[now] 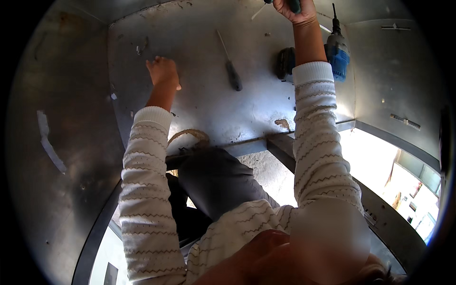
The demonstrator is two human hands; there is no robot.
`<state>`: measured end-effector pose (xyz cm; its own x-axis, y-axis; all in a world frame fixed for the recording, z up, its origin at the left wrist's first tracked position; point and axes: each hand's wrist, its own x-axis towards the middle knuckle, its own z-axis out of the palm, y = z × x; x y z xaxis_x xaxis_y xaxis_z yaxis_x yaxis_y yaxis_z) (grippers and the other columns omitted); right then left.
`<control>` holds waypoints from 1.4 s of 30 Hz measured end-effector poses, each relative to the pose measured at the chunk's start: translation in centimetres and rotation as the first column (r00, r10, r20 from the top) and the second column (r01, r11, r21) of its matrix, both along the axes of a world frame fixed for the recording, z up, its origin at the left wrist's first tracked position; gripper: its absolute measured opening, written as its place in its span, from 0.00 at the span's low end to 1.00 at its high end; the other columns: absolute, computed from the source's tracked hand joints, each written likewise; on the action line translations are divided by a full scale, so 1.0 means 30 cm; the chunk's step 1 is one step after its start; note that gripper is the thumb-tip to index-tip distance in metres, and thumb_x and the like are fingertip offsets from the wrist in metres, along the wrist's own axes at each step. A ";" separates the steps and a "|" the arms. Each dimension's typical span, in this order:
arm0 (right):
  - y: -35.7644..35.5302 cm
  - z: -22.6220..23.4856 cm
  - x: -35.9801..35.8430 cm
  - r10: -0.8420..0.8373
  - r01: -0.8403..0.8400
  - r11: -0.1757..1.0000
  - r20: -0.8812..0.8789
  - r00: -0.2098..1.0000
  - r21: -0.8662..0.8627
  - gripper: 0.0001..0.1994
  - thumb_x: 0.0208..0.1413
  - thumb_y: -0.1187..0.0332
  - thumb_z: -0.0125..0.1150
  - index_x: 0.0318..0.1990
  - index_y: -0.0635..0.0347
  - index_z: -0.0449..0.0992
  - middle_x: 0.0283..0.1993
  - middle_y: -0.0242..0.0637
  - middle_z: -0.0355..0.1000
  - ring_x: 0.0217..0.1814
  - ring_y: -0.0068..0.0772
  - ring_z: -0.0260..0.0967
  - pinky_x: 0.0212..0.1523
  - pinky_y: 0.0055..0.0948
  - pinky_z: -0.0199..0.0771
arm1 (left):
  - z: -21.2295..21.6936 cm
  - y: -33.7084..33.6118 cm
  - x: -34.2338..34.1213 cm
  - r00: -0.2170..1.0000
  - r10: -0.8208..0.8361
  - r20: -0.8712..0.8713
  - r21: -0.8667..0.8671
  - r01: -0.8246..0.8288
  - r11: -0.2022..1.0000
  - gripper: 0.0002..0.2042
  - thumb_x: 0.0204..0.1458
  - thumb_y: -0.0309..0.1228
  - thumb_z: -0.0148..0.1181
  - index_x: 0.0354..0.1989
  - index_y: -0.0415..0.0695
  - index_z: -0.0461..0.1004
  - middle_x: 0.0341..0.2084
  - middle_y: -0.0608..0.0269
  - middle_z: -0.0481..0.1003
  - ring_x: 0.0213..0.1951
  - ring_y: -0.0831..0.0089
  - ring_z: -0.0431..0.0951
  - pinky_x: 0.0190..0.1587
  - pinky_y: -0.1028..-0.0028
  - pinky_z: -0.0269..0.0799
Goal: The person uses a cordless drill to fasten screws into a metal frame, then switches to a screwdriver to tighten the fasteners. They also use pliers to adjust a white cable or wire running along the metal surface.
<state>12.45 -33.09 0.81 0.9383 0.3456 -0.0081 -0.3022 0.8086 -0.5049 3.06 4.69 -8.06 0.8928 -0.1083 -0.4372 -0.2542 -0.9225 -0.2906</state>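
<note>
My left hand rests at a grey metal panel, its fingers loosely bent and its thumb apart. I see nothing held in it. At the top edge, my right hand is closed round a tool with a dark green handle. A thin pale shaft shows beside that hand; the frame cuts off the rest, so the tool's kind is unclear. Between my hands lies a dark-handled screwdriver on the panel. A blue cordless drill with a long bit is right of my right wrist.
A black battery-like block sits left of my right forearm. Metal walls rise on both sides, the left one bearing a pale strip. A dark frame bar borders the panel's near edge. My bent leg is below it.
</note>
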 end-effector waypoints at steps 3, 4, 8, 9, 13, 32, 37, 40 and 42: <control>0.002 0.031 -0.022 0.069 -0.063 0.997 -0.125 0.990 0.047 0.15 0.67 0.68 0.58 0.53 0.72 0.72 0.46 0.43 0.78 0.40 0.35 0.81 0.44 0.31 0.88 | 0.017 -0.002 0.016 0.994 0.012 -0.106 0.020 -0.010 1.000 0.36 0.33 0.46 0.84 0.55 0.49 0.81 0.63 0.56 0.73 0.68 0.64 0.70 0.74 0.55 0.55; -0.007 0.049 -0.026 0.087 -0.078 0.995 -0.157 0.984 0.063 0.18 0.67 0.67 0.58 0.56 0.74 0.71 0.48 0.43 0.78 0.40 0.34 0.81 0.44 0.29 0.88 | 0.025 -0.010 0.020 0.994 0.002 -0.111 0.018 -0.001 1.000 0.36 0.33 0.46 0.84 0.55 0.49 0.81 0.63 0.56 0.73 0.68 0.63 0.69 0.73 0.55 0.55; -0.015 0.023 -0.002 0.234 -0.234 0.972 0.044 0.971 -0.004 0.27 0.63 0.62 0.62 0.63 0.74 0.66 0.56 0.51 0.75 0.47 0.38 0.79 0.48 0.36 0.82 | 0.023 -0.017 0.023 0.994 -0.014 -0.113 0.023 0.017 1.000 0.34 0.34 0.46 0.84 0.54 0.50 0.81 0.62 0.57 0.74 0.68 0.63 0.69 0.73 0.56 0.56; 0.006 0.022 -0.014 0.159 -0.149 0.983 0.091 0.983 -0.103 0.29 0.62 0.61 0.63 0.63 0.74 0.66 0.56 0.52 0.74 0.48 0.40 0.78 0.50 0.38 0.80 | 0.014 -0.015 0.022 0.994 -0.013 -0.109 0.027 0.016 0.999 0.34 0.34 0.46 0.84 0.54 0.50 0.82 0.62 0.57 0.74 0.68 0.62 0.69 0.73 0.56 0.56; 0.106 0.113 -0.057 0.137 -0.135 0.990 0.046 0.990 -0.038 0.29 0.60 0.59 0.64 0.61 0.74 0.66 0.52 0.52 0.72 0.50 0.45 0.73 0.57 0.44 0.75 | 0.023 -0.011 0.018 0.993 -0.019 -0.114 0.039 0.023 0.999 0.33 0.35 0.45 0.84 0.53 0.50 0.82 0.61 0.56 0.75 0.68 0.62 0.69 0.73 0.57 0.56; 0.367 0.249 -0.099 -0.222 -0.089 -0.950 0.449 0.866 -0.299 0.26 0.56 0.66 0.62 0.62 0.64 0.66 0.57 0.55 0.71 0.62 0.55 0.71 0.56 0.44 0.76 | 0.002 0.009 0.023 0.995 -0.062 -0.084 -0.022 0.060 0.998 0.32 0.33 0.49 0.84 0.49 0.50 0.84 0.59 0.54 0.77 0.65 0.61 0.73 0.71 0.57 0.59; 0.102 0.081 -0.056 -0.341 -0.119 -0.380 0.020 0.940 -0.917 0.26 0.56 0.67 0.64 0.61 0.65 0.67 0.57 0.52 0.73 0.62 0.49 0.72 0.55 0.62 0.74 | 0.014 0.001 0.024 0.994 -0.054 -0.096 -0.018 0.053 0.998 0.34 0.33 0.48 0.84 0.52 0.50 0.83 0.62 0.53 0.75 0.67 0.61 0.70 0.72 0.57 0.57; 0.108 0.045 -0.113 -0.196 -0.018 0.552 -0.151 0.969 -0.834 0.25 0.58 0.71 0.61 0.62 0.68 0.67 0.60 0.53 0.73 0.65 0.48 0.70 0.59 0.68 0.72 | -0.002 0.005 0.033 0.991 -0.035 -0.129 -0.002 0.035 0.999 0.36 0.31 0.49 0.84 0.54 0.51 0.82 0.63 0.54 0.74 0.68 0.61 0.70 0.72 0.58 0.57; 0.134 0.068 -0.134 -0.132 0.064 0.831 -0.083 0.988 -0.553 0.26 0.59 0.73 0.58 0.65 0.70 0.65 0.64 0.54 0.71 0.68 0.50 0.68 0.62 0.69 0.69 | -0.013 0.005 0.036 0.990 -0.028 -0.139 0.031 0.032 0.999 0.38 0.30 0.49 0.84 0.55 0.52 0.81 0.62 0.56 0.75 0.67 0.62 0.71 0.72 0.58 0.57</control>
